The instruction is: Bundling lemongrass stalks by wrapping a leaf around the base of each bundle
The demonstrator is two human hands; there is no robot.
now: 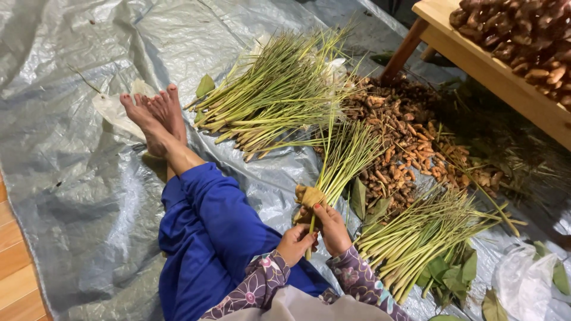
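A: Holding what, down near the lap?

B: A small bunch of green stalks (339, 163), held up just right of the blue trousers (208, 232). Tied at the bottom with a dry leaf strip (310, 197).

A: Fingers?

B: Right hand (332, 229) wrapped round the bunch, fingers pressed together. Left hand (295, 244) just below, fingers curled, pinching a thin stalk end.

A: Around it?

B: Big stalk pile (273, 95) far off, another pile (416, 238) to the right, brown roots (404, 142) between, all on grey plastic sheet (71, 148).
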